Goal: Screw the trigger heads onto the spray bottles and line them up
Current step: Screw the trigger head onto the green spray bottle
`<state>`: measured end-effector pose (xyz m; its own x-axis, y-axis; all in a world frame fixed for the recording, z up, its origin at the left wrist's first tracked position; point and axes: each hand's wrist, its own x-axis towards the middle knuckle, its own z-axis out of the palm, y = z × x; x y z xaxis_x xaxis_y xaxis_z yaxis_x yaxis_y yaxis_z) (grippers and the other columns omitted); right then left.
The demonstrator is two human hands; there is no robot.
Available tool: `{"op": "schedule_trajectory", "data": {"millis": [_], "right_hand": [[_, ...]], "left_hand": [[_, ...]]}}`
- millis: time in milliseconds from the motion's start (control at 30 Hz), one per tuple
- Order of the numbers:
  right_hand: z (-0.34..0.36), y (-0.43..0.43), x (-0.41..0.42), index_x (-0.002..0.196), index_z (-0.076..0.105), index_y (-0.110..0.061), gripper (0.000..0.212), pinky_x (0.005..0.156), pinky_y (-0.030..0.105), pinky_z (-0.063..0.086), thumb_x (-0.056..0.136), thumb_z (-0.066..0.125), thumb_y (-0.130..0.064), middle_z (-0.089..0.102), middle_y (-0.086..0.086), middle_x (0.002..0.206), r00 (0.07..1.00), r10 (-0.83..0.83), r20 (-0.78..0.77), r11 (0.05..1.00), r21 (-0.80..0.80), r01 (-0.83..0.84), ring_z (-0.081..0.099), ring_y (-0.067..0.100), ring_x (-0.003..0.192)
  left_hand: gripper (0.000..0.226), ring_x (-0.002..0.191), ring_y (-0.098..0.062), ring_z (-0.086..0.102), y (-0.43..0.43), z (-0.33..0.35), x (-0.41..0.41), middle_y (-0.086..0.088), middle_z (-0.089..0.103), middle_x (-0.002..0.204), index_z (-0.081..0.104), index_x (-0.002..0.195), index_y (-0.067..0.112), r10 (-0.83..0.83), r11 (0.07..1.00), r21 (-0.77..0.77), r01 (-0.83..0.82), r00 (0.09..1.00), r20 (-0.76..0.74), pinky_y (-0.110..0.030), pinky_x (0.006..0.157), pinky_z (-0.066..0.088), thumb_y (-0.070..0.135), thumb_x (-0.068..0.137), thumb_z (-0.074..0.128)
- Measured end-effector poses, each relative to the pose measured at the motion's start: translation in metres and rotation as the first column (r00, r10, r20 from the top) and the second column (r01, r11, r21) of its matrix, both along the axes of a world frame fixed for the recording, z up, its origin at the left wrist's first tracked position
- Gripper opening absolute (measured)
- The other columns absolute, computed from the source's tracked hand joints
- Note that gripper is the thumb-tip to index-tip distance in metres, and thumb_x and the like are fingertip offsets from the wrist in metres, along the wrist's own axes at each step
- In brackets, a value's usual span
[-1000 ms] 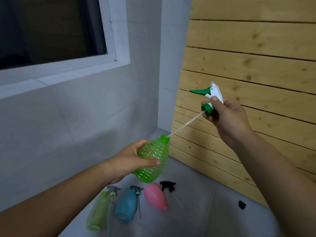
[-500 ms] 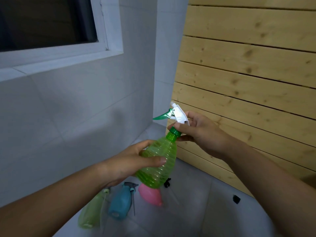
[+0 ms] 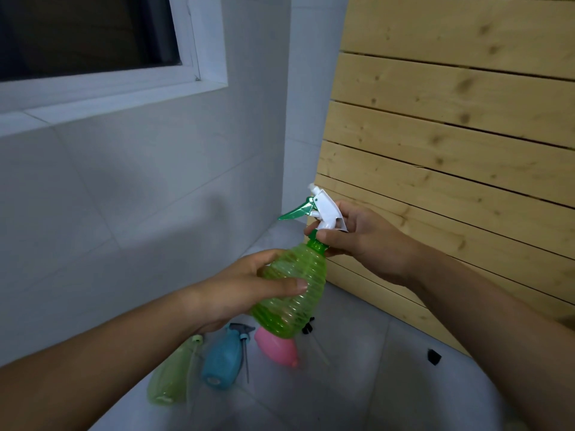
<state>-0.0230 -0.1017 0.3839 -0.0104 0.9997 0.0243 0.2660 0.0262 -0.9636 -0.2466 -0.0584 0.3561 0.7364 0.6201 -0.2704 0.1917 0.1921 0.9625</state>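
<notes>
My left hand (image 3: 249, 293) grips a ribbed green spray bottle (image 3: 295, 293) around its belly and holds it tilted in the air. A white trigger head with a green lever (image 3: 323, 209) sits on the bottle's neck. My right hand (image 3: 361, 241) pinches the green collar under that head. On the floor below lie a pale green bottle (image 3: 169, 377), a blue bottle (image 3: 222, 359) with a grey trigger head (image 3: 242, 329) beside its neck, and a pink bottle (image 3: 277, 346). A black trigger head (image 3: 308, 325) peeks out behind the held bottle.
A wooden slat panel (image 3: 451, 150) leans against the wall on the right. A small black piece (image 3: 433, 357) lies on the grey tiled floor near the panel's foot. A white-framed window (image 3: 102, 70) is in the tiled wall at upper left.
One second ago the trigger head was held high with its dip tube only partly in the bottle. My right hand has lowered it so the head sits on the neck, and now grips the collar.
</notes>
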Motion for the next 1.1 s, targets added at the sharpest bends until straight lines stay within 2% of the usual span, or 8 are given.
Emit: {"op": "schedule_trajectory", "data": {"millis": [167, 233, 367, 500, 667, 800, 967, 1100], "right_hand": [[-0.001, 0.002, -0.004, 0.111, 0.059, -0.012, 0.027, 0.083, 0.043, 0.056, 0.086, 0.068, -0.016, 0.07, 0.018, 0.104, 0.997, -0.058, 0.058, 0.998, 0.013, 0.058, 0.065, 0.021, 0.09], [-0.002, 0.003, -0.009, 0.111, 0.059, -0.011, 0.027, 0.08, 0.045, 0.057, 0.088, 0.069, -0.02, 0.066, 0.013, 0.095, 0.988, -0.107, 0.108, 0.994, 0.039, 0.103, 0.064, 0.02, 0.084], [-0.002, 0.004, -0.018, 0.118, 0.057, -0.013, 0.036, 0.069, 0.03, 0.057, 0.089, 0.068, -0.03, 0.064, 0.008, 0.095, 0.973, -0.156, 0.172, 0.986, 0.079, 0.144, 0.062, 0.014, 0.081], [0.002, 0.001, -0.006, 0.118, 0.06, -0.006, 0.027, 0.09, 0.049, 0.054, 0.091, 0.061, -0.007, 0.066, 0.011, 0.103, 1.0, -0.005, 0.002, 1.0, -0.004, 0.005, 0.063, 0.02, 0.091], [-0.003, 0.003, -0.014, 0.104, 0.062, -0.014, 0.025, 0.08, 0.043, 0.056, 0.087, 0.069, -0.032, 0.066, 0.013, 0.09, 0.983, -0.077, 0.167, 0.996, 0.066, 0.067, 0.063, 0.023, 0.078], [0.0, 0.002, -0.004, 0.117, 0.06, -0.007, 0.035, 0.09, 0.043, 0.055, 0.084, 0.068, -0.016, 0.065, 0.015, 0.104, 0.997, 0.046, -0.054, 0.998, -0.028, -0.048, 0.064, 0.02, 0.091], [-0.003, 0.001, -0.011, 0.107, 0.061, -0.008, 0.027, 0.077, 0.036, 0.056, 0.091, 0.066, -0.029, 0.063, 0.003, 0.087, 0.993, -0.018, 0.12, 1.0, 0.013, 0.017, 0.062, 0.012, 0.08], [0.0, 0.0, -0.002, 0.113, 0.062, -0.009, 0.024, 0.084, 0.036, 0.056, 0.089, 0.067, -0.009, 0.066, 0.009, 0.097, 0.992, 0.084, -0.09, 0.996, -0.033, -0.088, 0.065, 0.017, 0.088]], "left_hand": [[0.051, 0.105, -0.028, 0.075, -0.002, 0.0, 0.001, -0.01, 0.079, 0.114, 0.07, 0.124, 0.021, -0.011, 1.0, 0.0, 0.011, 1.0, 0.0, -0.042, 0.091, 0.061, 0.023, 0.074, 0.08], [0.051, 0.106, -0.029, 0.075, -0.003, 0.002, 0.002, -0.01, 0.079, 0.115, 0.069, 0.125, 0.021, -0.016, 1.0, 0.009, 0.016, 1.0, 0.0, -0.042, 0.091, 0.061, 0.023, 0.075, 0.08], [0.053, 0.107, -0.031, 0.075, -0.004, 0.003, 0.003, -0.01, 0.078, 0.115, 0.068, 0.125, 0.021, -0.012, 1.0, 0.019, 0.012, 1.0, -0.008, -0.043, 0.091, 0.061, 0.025, 0.074, 0.081], [0.052, 0.103, -0.026, 0.076, -0.001, 0.001, 0.002, -0.007, 0.08, 0.112, 0.07, 0.124, 0.023, -0.001, 0.999, 0.036, 0.001, 1.0, -0.009, -0.041, 0.09, 0.06, 0.025, 0.073, 0.084], [0.053, 0.103, -0.024, 0.077, -0.003, 0.002, 0.003, -0.005, 0.08, 0.111, 0.069, 0.123, 0.025, -0.027, 0.999, 0.041, 0.027, 1.0, -0.014, -0.036, 0.085, 0.062, 0.028, 0.072, 0.081], [0.05, 0.098, -0.022, 0.077, -0.002, 0.001, 0.002, -0.004, 0.08, 0.107, 0.07, 0.121, 0.023, -0.014, 0.999, 0.044, 0.015, 1.0, -0.011, -0.034, 0.079, 0.062, 0.024, 0.073, 0.081], [0.045, 0.102, -0.022, 0.077, -0.004, 0.002, 0.004, -0.002, 0.08, 0.11, 0.069, 0.123, 0.026, -0.05, 0.998, 0.036, 0.052, 0.998, -0.041, -0.033, 0.082, 0.061, 0.024, 0.08, 0.079], [0.044, 0.097, -0.02, 0.077, -0.002, 0.001, 0.004, -0.002, 0.081, 0.105, 0.07, 0.12, 0.024, -0.024, 0.999, 0.043, 0.025, 0.999, -0.028, -0.032, 0.08, 0.062, 0.022, 0.077, 0.08]]}}
